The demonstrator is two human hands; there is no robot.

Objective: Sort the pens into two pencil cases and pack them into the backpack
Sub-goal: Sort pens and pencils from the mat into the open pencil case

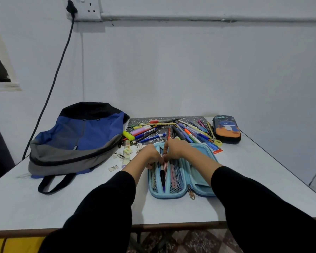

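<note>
A light blue pencil case (199, 185) lies open on the table in front of me, with mesh pockets holding a few pens. My left hand (150, 156) and my right hand (175, 148) meet over its upper middle. Both pinch a thin reddish pencil (165, 166) that runs down into the case. Behind the case, a heap of pens and markers (171, 130) is spread on a dark patterned mat. A closed dark pencil case (226, 129) with an orange and blue print lies at the far right. A blue, grey and black backpack (77, 139) lies at the left.
Erasers, a ruler and small stickers (126, 152) are scattered between the backpack and the open case. A yellow sharpener (218, 142) sits near the pens. A dark cable (49, 92) hangs from a wall socket behind the backpack. The table's front edge (171, 225) is close to me.
</note>
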